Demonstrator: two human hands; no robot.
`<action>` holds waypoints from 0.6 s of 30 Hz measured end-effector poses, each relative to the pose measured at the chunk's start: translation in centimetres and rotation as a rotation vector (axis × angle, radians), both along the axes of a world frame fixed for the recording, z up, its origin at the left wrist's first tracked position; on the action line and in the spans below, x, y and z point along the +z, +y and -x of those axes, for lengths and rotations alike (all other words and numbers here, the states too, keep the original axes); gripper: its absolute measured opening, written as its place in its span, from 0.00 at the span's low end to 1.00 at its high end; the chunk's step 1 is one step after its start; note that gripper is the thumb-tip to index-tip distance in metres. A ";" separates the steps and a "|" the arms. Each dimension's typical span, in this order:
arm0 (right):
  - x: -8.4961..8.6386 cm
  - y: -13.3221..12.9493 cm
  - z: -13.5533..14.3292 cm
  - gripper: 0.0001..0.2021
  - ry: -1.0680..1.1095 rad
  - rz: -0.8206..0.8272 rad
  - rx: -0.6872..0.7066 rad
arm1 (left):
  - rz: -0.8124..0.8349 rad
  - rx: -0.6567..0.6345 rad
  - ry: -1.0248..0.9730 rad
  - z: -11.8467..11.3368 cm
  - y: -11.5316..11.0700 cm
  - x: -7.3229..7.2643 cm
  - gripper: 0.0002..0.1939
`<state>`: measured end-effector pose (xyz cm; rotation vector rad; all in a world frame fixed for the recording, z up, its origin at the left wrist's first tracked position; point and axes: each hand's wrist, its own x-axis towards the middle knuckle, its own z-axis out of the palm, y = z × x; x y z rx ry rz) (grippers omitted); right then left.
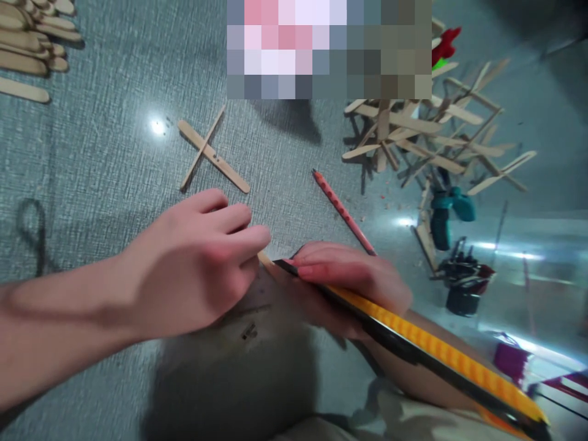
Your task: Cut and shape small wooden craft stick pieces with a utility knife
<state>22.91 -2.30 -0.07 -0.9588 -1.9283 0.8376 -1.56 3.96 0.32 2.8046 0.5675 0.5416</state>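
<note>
My left hand (215, 257), with fingers curled, pinches a wooden craft stick (264, 260); only a short end of it shows past the fingertips. My right hand (353, 275) is wrapped round a yellow and black utility knife (427, 343), whose long handle slants down to the lower right. The dark blade tip lies at the stick's visible end, close to my left fingertips. Whether the edge is cutting in cannot be made out. Beyond my left hand, one craft stick (234, 177) with small notches near its middle lies crossed by a thinner one (193, 166).
A red pencil (344, 212) lies ahead of my right hand. At upper left is a pile of craft sticks (22, 52). A lattice of joined sticks (408, 135) stands at upper right, near a teal-handled tool (441, 223) and a dark cup of tools (463, 300).
</note>
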 end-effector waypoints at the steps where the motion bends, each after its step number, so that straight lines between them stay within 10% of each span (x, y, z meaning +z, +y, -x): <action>1: -0.1 -0.1 -0.1 0.10 0.007 0.004 -0.007 | -0.005 0.010 -0.013 0.0 0.0 -0.2 0.15; 18: 0.0 -0.2 -1.0 0.20 0.064 0.050 -0.091 | 0.178 0.029 -0.078 0.2 0.0 -0.9 0.20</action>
